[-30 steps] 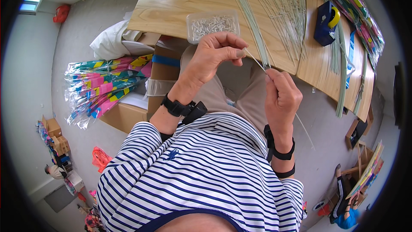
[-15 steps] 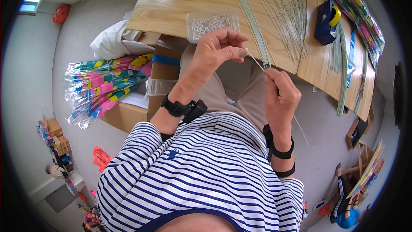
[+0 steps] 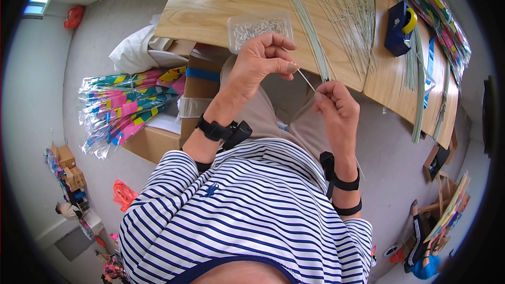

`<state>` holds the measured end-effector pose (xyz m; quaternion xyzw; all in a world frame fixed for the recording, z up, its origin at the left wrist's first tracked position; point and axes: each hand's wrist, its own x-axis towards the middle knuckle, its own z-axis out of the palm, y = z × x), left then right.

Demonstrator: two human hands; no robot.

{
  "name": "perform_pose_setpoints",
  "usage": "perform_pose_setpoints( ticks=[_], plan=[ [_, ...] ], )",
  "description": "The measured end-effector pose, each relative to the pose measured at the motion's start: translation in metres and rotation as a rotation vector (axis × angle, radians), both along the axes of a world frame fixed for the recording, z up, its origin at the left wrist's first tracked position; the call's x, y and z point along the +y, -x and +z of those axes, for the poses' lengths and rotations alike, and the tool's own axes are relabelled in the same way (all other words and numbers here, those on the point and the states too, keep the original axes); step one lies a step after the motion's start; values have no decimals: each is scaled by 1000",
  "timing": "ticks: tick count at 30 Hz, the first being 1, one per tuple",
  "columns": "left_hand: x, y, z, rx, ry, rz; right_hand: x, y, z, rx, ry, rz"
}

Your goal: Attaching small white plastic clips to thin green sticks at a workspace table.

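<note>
My left hand [image 3: 261, 62] pinches the upper end of a thin pale stick [image 3: 306, 80], just in front of the wooden table's edge [image 3: 210, 31]. My right hand [image 3: 335, 109] grips the same stick lower down, fingers closed around it. The stick runs slanted between the two hands, above my lap. A clear plastic tray of small white pieces [image 3: 259, 27] lies on the table right behind my left hand. Bundles of thin green sticks [image 3: 336, 21] are spread on the table beyond my right hand.
A blue tape dispenser [image 3: 398, 27] stands on the table to the right, with colourful wrapped items [image 3: 436, 16] along the far right edge. Left of my lap, cardboard boxes [image 3: 197, 87] hold bright wrapped bundles [image 3: 126, 108]. Another person [image 3: 421, 242] crouches at the lower right.
Both hands stay on the stick with only small finger shifts; my left hand's fingers have adjusted slightly at the stick's upper end.
</note>
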<state>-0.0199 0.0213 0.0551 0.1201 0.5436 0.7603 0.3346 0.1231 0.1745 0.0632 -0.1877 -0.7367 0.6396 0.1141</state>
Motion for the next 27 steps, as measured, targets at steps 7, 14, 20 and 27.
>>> perform_pose_setpoints(
  ticks=[7, 14, 20, 27],
  plan=[
    [9, -11, -12, -79, 4, -163, -18, 16, -2, 227, -463, -29],
    [-9, 11, -19, -80, -12, 85, 0, 9, -9, 198, -500, -36],
    [-1, 7, -28, -155, -2, 26, 5, 1, -17, 126, -489, -54],
    [26, -5, -36, -131, 44, -39, -4, 35, -25, 104, -492, -76]
  ],
)
